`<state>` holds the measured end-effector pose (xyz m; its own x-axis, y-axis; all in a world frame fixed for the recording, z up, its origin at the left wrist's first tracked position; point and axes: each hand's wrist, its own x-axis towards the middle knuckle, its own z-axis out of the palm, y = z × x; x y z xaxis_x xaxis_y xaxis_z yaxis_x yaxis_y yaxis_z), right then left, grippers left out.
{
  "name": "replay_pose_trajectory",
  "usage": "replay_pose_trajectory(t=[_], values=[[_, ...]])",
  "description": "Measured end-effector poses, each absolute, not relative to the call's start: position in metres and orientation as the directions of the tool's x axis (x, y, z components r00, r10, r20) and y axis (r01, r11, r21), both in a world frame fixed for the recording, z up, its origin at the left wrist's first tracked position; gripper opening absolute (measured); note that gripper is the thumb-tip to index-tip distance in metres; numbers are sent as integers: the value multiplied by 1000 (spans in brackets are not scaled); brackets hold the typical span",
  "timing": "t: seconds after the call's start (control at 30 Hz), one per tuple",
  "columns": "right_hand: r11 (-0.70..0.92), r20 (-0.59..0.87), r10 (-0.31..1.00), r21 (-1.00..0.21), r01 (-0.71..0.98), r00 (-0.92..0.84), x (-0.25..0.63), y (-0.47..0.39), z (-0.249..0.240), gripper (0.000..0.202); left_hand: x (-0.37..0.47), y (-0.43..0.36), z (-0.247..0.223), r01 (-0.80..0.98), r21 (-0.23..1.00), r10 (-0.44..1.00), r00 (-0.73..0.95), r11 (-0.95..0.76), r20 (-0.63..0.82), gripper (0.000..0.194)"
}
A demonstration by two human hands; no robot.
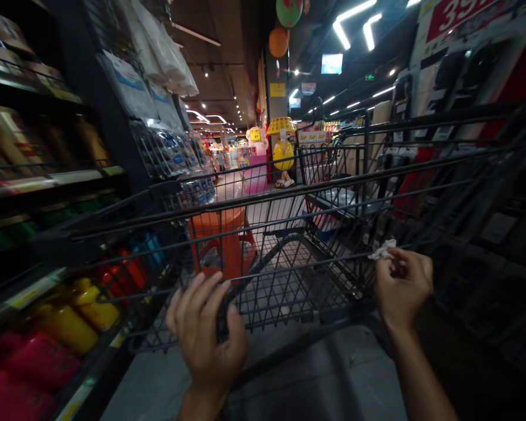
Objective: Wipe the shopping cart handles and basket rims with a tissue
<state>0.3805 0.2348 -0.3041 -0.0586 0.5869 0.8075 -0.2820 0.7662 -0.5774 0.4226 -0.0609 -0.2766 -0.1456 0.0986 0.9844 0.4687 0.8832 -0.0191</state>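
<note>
A black wire shopping cart [267, 196] spans the view in front of me. My left hand [210, 339] is at its near side, fingers stretched out and apart over the lower wires; whether it touches them I cannot tell. Between thumb and fingers of my right hand [405, 286] is a crumpled white tissue [383, 250], pinched right against a thin horizontal cart wire. No goods show on the visible part of the cart's wire bottom.
Shelves at left hold pink bottles [39, 359] and yellow bottles [70, 321] close to the cart. Behind the wires stands an orange stool [223, 231]. Another black cart or wire rack [333, 152] is beyond, with hanging packaged goods along the right.
</note>
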Motion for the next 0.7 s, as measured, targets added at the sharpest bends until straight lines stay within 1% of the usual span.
replay_pose_trajectory(t=[0.1,0.23,0.33,0.37,0.47,0.53,0.6,0.7], values=[[793,825,561,-561,-239,-74,381,258,-302,17,410,-62,-289,492,-4,104,-178,871,979,39],[834,856,510,-517,-192,-86,384,279,-299,18,396,-66,-297,454,-96,172,-128,886,977,44],[858,869,490,-494,-142,-66,383,294,-297,21,394,-67,-294,433,-98,167,-122,896,978,43],[846,855,516,-518,-127,-54,381,300,-297,22,395,-67,-292,431,-96,165,-124,897,979,41],[752,758,651,-650,-111,-28,374,320,-298,26,397,-68,-287,440,-104,180,-134,892,975,36],[705,712,702,-700,-114,-27,369,331,-300,27,398,-68,-285,460,-98,183,-145,883,972,35],[706,714,698,-698,-118,-47,367,336,-302,29,400,-67,-284,478,-75,168,-156,875,973,35],[730,743,660,-669,-140,-111,369,333,-304,32,401,-65,-282,483,-40,143,-178,874,974,38]])
